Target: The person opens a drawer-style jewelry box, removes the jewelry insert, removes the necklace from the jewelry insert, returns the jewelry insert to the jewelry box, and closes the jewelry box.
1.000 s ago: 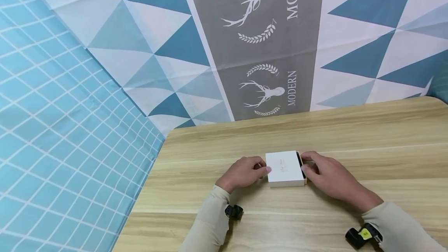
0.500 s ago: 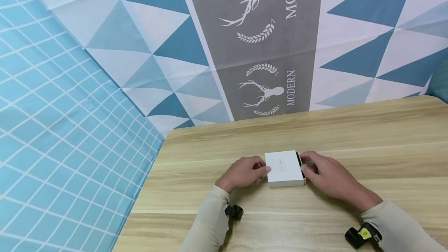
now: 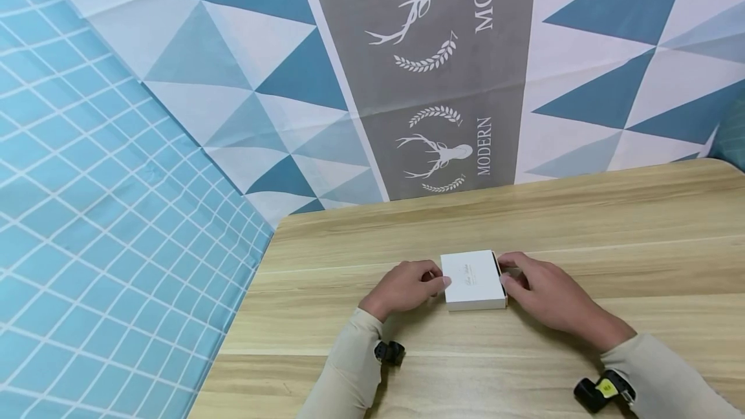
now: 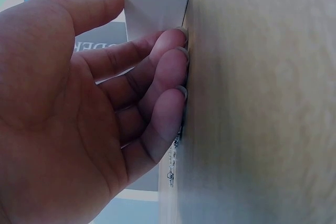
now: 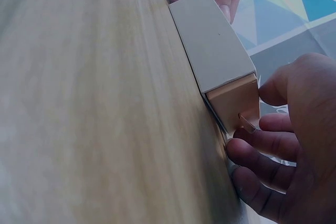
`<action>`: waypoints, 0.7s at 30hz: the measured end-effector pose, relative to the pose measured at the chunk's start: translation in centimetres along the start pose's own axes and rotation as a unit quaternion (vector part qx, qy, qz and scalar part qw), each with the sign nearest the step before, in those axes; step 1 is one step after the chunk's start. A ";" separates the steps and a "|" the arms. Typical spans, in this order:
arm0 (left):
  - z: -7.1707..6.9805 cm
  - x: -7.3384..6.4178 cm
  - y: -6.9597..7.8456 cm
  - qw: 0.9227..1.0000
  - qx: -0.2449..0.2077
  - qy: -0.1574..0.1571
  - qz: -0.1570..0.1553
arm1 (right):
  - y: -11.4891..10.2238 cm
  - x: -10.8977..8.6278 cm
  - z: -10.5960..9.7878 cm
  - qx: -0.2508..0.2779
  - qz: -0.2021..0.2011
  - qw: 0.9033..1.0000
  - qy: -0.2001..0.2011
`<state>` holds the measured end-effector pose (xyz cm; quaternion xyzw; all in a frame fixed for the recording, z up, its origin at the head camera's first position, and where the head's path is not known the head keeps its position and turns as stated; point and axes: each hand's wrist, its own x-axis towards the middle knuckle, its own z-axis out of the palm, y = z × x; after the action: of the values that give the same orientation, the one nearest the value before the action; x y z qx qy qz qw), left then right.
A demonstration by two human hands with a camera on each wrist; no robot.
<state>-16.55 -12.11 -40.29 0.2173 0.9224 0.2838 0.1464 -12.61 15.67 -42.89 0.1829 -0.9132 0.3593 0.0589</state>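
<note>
A flat white drawer box [image 3: 474, 280] with small lettering on top lies on the table in the head view. At its left end my left hand [image 3: 407, 286] holds it, thumb on the top edge and fingers curled against the side. Across from it, my right hand [image 3: 547, 293] has thumb and bent fingers at the box's right end. The right wrist view shows the copper-coloured inner drawer [image 5: 233, 100] sticking slightly out of the white sleeve [image 5: 210, 43]. A small pull tab [image 5: 247, 123] sits on its front, beside my right fingertips.
The wood-grain table [image 3: 326, 251] extends around the box. Behind it hangs a patterned cloth [image 3: 442, 83]; a blue checked cloth [image 3: 116, 212] is at the left. A thin silver chain [image 4: 171, 174] shows beyond the left fingers in the left wrist view.
The inner drawer has slid left into the white sleeve, so the dark gap at the right end is narrower. My right hand moved slightly left with it; my left hand stays in place.
</note>
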 end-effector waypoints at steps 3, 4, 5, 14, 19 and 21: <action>0.0 0.0 0.0 1.000 -0.001 0.000 0.001 | 0.0 0.0 0.0 0.000 0.000 1.000 0.001; 0.0 0.0 0.0 1.000 -0.001 -0.001 0.001 | -0.1 0.0 0.0 0.000 -0.001 1.000 0.001; 0.0 0.0 0.0 1.000 0.000 -0.001 0.001 | -0.1 0.0 0.0 0.000 0.000 1.000 0.001; 0.0 -0.3 0.2 1.000 0.001 -0.002 -0.002 | -0.3 -0.1 0.0 -0.003 0.004 1.000 -0.001; -0.1 -0.3 0.3 1.000 0.001 -0.001 -0.002 | -0.4 -0.1 0.0 -0.001 0.002 1.000 0.000; -0.1 -0.3 0.3 1.000 -0.001 -0.001 0.000 | -0.4 -0.1 0.1 0.000 0.001 1.000 0.002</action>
<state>-16.26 -12.11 -39.98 0.2172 0.9221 0.2842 0.1477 -12.39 15.40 -42.71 0.1809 -0.9135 0.3593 0.0601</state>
